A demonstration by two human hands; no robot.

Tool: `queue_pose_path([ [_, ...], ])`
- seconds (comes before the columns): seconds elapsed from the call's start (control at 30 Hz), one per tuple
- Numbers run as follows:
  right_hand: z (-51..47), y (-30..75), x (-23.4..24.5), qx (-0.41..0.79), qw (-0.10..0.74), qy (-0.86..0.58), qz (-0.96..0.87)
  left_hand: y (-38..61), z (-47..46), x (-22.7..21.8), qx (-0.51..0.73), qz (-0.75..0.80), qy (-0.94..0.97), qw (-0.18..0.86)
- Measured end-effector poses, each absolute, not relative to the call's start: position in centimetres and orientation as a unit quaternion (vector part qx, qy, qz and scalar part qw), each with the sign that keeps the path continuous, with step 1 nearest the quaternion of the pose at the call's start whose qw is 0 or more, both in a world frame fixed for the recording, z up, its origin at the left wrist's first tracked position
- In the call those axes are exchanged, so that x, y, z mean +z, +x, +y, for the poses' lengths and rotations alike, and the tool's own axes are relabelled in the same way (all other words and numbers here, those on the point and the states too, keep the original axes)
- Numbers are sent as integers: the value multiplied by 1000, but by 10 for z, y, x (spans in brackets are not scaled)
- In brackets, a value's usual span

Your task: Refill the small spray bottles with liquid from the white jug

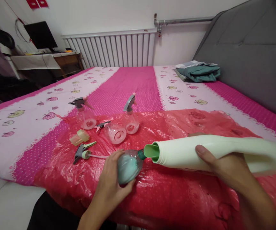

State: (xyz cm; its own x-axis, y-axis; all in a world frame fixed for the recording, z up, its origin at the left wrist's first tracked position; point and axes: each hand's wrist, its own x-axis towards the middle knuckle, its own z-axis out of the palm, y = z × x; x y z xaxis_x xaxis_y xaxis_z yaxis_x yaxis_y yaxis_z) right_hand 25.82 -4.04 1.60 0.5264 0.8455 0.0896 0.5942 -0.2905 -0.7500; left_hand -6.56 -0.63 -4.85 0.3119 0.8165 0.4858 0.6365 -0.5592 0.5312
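Observation:
My left hand (115, 179) is wrapped round a clear spray bottle body (129, 166), tilted with its green neck to the right. Pale bluish-green liquid shows inside it. In my right hand (224, 166) is a large pale green jug (188, 150), lying nearly level. Its green pouring spout (151, 151) meets the bottle's neck; whether liquid is flowing I cannot tell. A detached spray trigger head (82, 154) with a dip tube lies left of my left hand. Near it rests a pale yellow-green cap (80, 137).
Three pink spray bottles are beyond my hands: one upright at left (85, 118), another upright (130, 119), and one on its side (115, 133). Red plastic sheeting (171, 191) covers the bed's near part. Folded clothes (197, 72) lie by the grey headboard (255, 51).

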Motion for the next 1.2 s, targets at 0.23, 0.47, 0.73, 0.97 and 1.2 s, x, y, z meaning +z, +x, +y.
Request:
queue_pose_path([
  [0.23, -45, 251, 24, 166, 378, -770, -487, -66, -6, -49, 369, 451, 804, 121],
  [0.47, -47, 248, 25, 149, 371, -770, -497, -66, -6, -49, 366, 452, 805, 118],
  [0.73, -46, 252, 23, 165, 369, -771, -492, -66, -6, -48, 353, 452, 812, 111],
  [0.97, -37, 274, 1, 163, 371, -779, -479, -66, -6, -48, 362, 452, 807, 118],
  [1.2, -37, 280, -5, 159, 369, -773, -490, -66, -6, -48, 355, 452, 810, 116],
])
